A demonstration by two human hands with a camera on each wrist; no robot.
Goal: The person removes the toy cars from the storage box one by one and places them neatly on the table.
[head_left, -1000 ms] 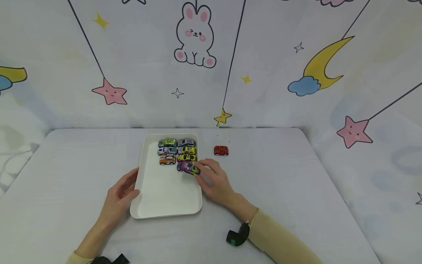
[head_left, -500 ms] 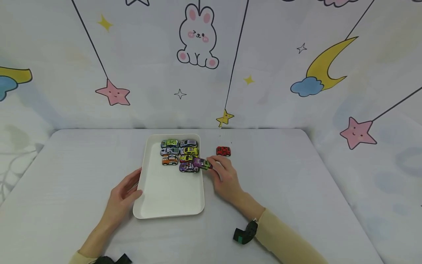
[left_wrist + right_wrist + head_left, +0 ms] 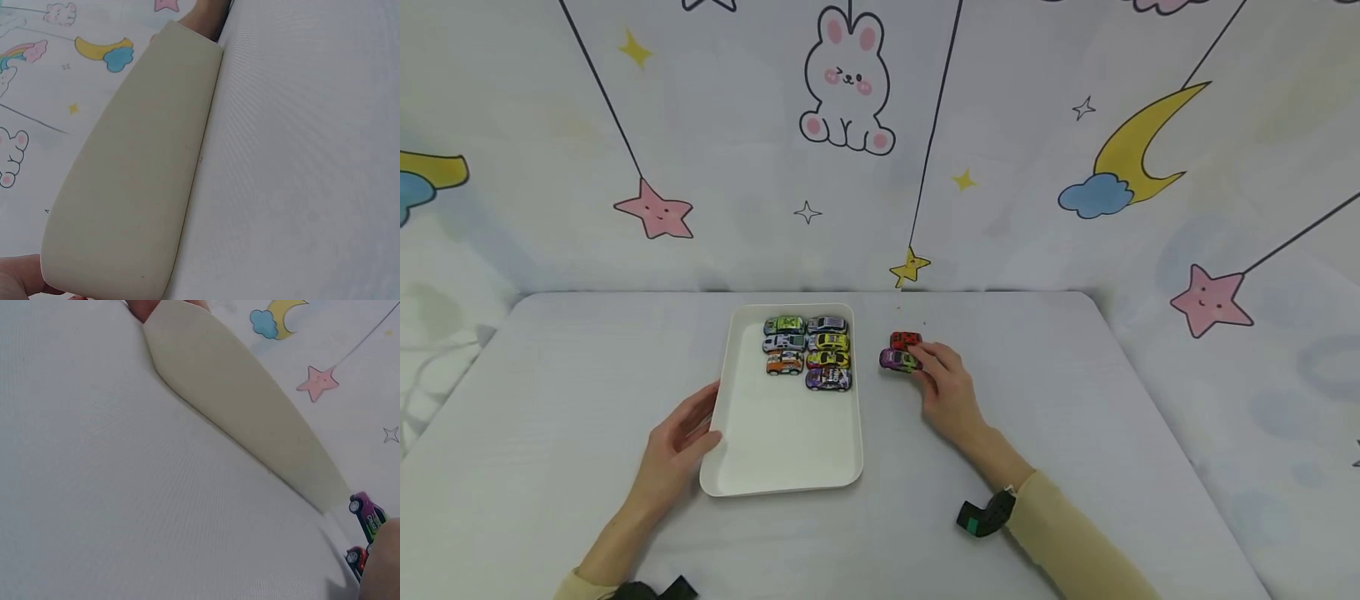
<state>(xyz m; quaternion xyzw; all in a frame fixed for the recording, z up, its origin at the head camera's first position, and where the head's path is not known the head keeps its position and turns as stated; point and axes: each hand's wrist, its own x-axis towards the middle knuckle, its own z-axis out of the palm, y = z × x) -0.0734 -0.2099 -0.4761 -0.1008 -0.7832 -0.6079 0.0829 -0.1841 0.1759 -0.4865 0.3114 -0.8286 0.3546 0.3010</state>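
Observation:
Between thumb and fingers, my right hand pinches a purple and green toy car just in front of a red toy car, right of the tray. In the right wrist view, the purple and green car shows tilted above the red car, beyond the right hand. My left hand grips the left side of a white tray, thumb at the rim and fingers along the outer wall. Two columns of toy cars fill the tray's far part, among them a purple car nearest me.
A white-covered table lies under everything, bounded by a cartoon-printed backdrop at the back and sides. The tray's pale outer wall takes up much of the left wrist view. Tiny specks lie behind the red car.
My right hand has moved from over the tray's right edge rightwards to beside the red car, carrying the purple and green car. Another purple car stays in the tray. The left hand keeps its place.

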